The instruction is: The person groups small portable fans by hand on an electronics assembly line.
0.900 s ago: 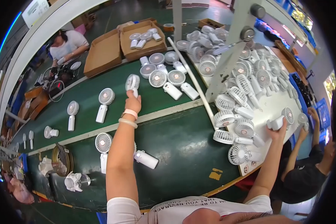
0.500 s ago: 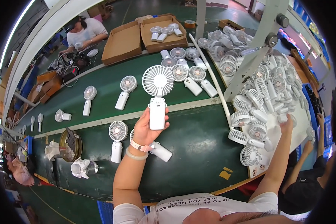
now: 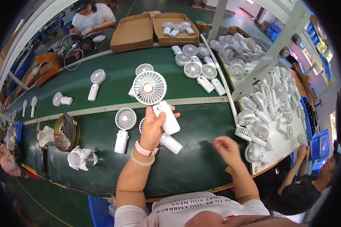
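Observation:
My left hand [image 3: 155, 125] grips a white handheld fan [image 3: 169, 118] by its handle, thumb across the front, with the round grille facing up toward me. Over the bench, to the right of it, my right hand [image 3: 228, 150] hovers with loosely bent fingers and nothing visible in it. Just left of my left hand a second fan [image 3: 121, 141] lies on the green bench. Another fan [image 3: 171, 143] lies partly hidden behind my left hand and wrist.
A large heap of white fans [image 3: 261, 99] covers the board at right, beside a white pole [image 3: 220, 75]. More fans lie on the green belt [image 3: 113, 89]. Cardboard trays [image 3: 132, 32] stand beyond it. A jar [image 3: 91, 158] and a round tin [image 3: 76, 136] are at left. Two co-workers sit nearby.
My right hand has come back from the fan heap to above the bench. The fan in my left hand has been turned and tilted, so its grille's copper-ringed centre shows.

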### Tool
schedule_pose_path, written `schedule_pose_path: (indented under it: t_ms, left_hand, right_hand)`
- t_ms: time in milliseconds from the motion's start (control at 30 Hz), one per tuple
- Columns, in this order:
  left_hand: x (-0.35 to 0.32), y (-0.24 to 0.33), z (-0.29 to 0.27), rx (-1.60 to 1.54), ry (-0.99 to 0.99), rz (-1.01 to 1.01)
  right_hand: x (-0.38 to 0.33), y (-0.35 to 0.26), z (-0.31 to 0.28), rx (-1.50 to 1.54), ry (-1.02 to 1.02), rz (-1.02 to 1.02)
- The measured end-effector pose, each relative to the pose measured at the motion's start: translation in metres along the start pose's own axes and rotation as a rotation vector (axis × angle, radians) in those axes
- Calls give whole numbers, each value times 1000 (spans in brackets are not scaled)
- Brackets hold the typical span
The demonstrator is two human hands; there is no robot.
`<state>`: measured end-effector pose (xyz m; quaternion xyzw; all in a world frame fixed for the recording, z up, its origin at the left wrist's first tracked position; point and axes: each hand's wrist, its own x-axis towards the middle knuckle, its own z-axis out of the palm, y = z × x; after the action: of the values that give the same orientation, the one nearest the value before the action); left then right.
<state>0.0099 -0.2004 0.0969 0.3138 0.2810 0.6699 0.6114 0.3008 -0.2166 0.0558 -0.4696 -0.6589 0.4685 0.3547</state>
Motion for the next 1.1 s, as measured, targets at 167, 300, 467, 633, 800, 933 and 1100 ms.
schedule_pose_path:
  t_ms: [167,300,467,633,800,933,1100]
  left_hand:
    - [-7,0,-12,-5,65,91]
    - [-8,6,-17,-25,81,88]
    - [2,3,-24,5,105,117]
    - [14,-5,-28,31,190,130]
    - [27,-14,-42,52,234,96]
    - [31,-20,-55,77,265,60]
    - [39,-29,-78,24,302,34]
  right_hand:
    - [29,-19,92,-507,-130,-444]
    - [36,-35,140,-685,-155,-498]
    - [81,-10,140,-760,-184,-345]
    - [151,5,103,770,-282,328]
    - [191,-2,101,1394,-489,223]
    - [203,-3,114,1522,-613,212]
    - [202,9,121,1497,-686,221]
